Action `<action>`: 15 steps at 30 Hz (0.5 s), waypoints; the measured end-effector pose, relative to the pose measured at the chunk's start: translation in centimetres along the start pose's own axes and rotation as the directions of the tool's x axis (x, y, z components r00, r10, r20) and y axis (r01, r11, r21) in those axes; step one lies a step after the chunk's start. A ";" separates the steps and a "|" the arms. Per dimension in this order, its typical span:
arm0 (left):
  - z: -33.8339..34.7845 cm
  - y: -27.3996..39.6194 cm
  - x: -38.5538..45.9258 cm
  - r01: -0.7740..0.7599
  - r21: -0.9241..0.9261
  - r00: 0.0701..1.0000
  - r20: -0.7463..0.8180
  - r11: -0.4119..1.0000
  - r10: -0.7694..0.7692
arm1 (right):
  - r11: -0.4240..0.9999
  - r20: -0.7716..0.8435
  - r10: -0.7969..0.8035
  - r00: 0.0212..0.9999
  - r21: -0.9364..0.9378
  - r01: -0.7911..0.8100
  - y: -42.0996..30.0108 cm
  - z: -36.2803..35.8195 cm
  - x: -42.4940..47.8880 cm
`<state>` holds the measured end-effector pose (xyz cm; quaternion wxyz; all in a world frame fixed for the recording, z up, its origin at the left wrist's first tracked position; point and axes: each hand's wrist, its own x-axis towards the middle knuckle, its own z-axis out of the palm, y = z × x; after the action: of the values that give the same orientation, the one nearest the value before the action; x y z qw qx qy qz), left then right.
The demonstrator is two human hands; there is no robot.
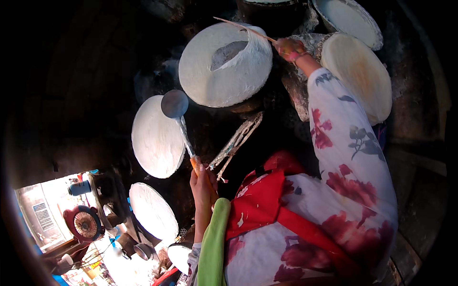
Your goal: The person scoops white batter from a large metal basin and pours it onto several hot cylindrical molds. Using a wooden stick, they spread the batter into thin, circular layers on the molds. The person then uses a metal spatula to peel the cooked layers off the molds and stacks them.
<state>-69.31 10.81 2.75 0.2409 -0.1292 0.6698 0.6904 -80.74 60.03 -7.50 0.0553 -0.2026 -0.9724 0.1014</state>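
Note:
My right hand [290, 50] grips a thin wooden stick [240, 25], which reaches left under the lifted edge of a thin white sheet [229, 84] on a round surface. Part of the sheet is raised in folds towards the stick, and a grey patch shows through the gap. Lower down, my left hand [204, 182] holds the orange handle of a ladle [174, 103] with a round dark head. That ladle head overlaps the upper right of a white round disc [157, 139]. Between the hands hangs a bundle of whitish strips [238, 139].
More white round surfaces lie at the right [357, 77], the top right [352, 23] and the lower left [154, 211]. A dark pot [268, 12] is at the top. At the bright lower left are a round fan [86, 224] and metal pots [143, 251].

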 end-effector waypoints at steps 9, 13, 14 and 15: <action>-0.4 -0.2 0.1 0.005 -0.089 0.999 -0.038 0.996 -0.008 | 0.983 -0.107 -0.158 0.982 0.073 0.166 -4.0 1.3 -7.1; -0.3 -0.1 0.7 0.017 -0.095 1.000 0.006 0.995 -0.017 | 0.991 -0.158 0.067 0.985 0.126 -0.047 -1.3 4.3 -14.1; -0.1 0.0 0.9 0.026 -0.101 0.999 0.028 0.995 -0.024 | 0.975 -0.120 0.119 0.986 0.202 -0.093 -1.3 4.4 -14.9; 0.2 0.2 1.1 0.030 -0.103 0.999 0.048 0.994 -0.025 | 0.956 -0.090 0.248 0.964 0.184 -0.229 -1.9 6.0 -14.7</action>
<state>-70.35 11.18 2.36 0.2588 -0.1348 0.6255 0.7236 -68.94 51.33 -13.88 0.1145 -0.3186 -0.9237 0.1793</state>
